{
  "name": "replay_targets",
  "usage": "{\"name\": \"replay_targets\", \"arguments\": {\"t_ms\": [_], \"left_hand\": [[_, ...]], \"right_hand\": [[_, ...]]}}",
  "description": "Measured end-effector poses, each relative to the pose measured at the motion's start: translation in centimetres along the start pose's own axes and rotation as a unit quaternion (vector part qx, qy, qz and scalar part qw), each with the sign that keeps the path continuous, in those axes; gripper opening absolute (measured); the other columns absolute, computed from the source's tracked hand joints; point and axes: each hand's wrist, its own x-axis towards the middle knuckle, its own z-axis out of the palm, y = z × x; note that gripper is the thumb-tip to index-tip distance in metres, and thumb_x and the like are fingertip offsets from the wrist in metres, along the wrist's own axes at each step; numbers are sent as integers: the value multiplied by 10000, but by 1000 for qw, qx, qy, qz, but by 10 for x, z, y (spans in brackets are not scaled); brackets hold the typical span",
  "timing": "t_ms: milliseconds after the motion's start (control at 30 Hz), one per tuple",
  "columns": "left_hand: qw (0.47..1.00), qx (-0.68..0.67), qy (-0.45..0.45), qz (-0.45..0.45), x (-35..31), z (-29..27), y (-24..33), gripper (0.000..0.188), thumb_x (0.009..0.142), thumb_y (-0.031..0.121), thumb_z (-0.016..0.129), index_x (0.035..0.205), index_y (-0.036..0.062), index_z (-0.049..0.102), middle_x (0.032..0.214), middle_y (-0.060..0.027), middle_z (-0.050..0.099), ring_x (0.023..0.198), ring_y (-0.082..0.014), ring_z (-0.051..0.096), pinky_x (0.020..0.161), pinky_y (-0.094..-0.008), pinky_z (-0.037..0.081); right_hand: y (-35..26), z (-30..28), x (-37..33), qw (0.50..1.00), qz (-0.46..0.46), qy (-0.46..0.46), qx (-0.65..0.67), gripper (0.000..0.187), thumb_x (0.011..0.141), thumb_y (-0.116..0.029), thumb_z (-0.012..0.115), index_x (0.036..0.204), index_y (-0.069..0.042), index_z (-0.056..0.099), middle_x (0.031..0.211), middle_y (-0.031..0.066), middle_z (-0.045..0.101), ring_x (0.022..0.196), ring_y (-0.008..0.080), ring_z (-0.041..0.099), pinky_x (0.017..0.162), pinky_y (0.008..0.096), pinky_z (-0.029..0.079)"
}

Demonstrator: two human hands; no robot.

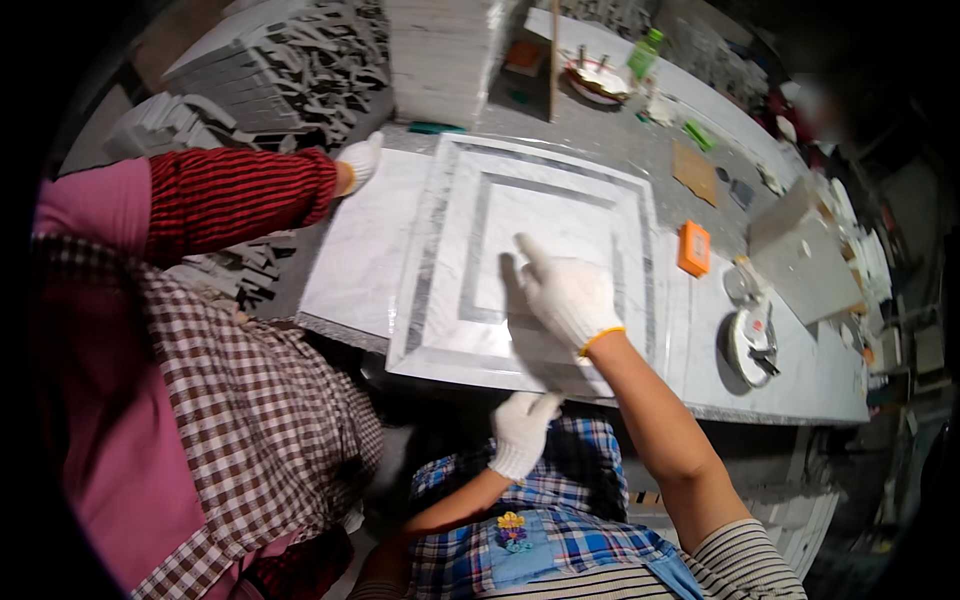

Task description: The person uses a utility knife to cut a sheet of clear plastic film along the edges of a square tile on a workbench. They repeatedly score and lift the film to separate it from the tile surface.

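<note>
A framed marble panel (465, 345), white with grey bands, lies on the worktable. My right hand (572, 295), in a white knit glove, is over its middle with the index finger stretched out toward the white centre; the shadow falls beside it. By the panel's front edge is my left hand (521, 435), gloved too, its thumb side close to the edge. Its other fingers are partly hidden, so whether it grips the edge does not show. A co-worker's gloved hand (362, 163) rests at the far left corner of a plain white slab (365, 235) beside the panel.
The co-worker in a checked apron (250, 400) stands close at my left. On the table's right are an orange box (694, 248), a white bowl (745, 350) with a tool, and a pale bin (805, 250). A green bottle (645, 53) and stacked slabs (440, 65) stand behind.
</note>
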Motion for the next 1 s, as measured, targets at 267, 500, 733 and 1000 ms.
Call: {"name": "replay_targets", "arguments": {"t_ms": [267, 500, 733, 1000], "left_hand": [[999, -31, 0, -19, 3, 1, 3, 237, 915, 170, 737, 893, -64, 708, 794, -107, 729, 710, -128, 671, 681, -266, 535], [998, -52, 12, -24, 4, 4, 5, 221, 913, 158, 737, 922, -62, 710, 794, -107, 726, 697, -141, 672, 680, -275, 540], [997, -69, -8, -32, 10, 2, 7, 197, 907, 129, 741, 931, -63, 706, 806, -100, 722, 710, -134, 668, 676, -262, 533], [999, -37, -2, -31, 11, 0, 9, 260, 882, 184, 786, 896, -64, 709, 797, -103, 734, 712, -126, 679, 683, -252, 532]], "right_hand": [[93, -10, -138, 982, 138, 70, 105, 402, 984, -329, 562, 1365, -209, 614, 866, 192, 715, 780, 372, 701, 677, 444, 552], [41, 11, -199, 992, 50, 48, 101, 338, 921, -215, 638, 1256, -192, 671, 665, 111, 641, 600, 297, 647, 562, 411, 509], [50, 6, -208, 968, 118, 25, 221, 241, 913, -201, 648, 1133, -142, 727, 763, 127, 700, 707, 317, 694, 634, 392, 545], [73, -1, -212, 914, 234, 86, 321, 289, 942, -126, 635, 1206, -31, 705, 1022, 156, 757, 866, 236, 754, 773, 296, 559]]}}
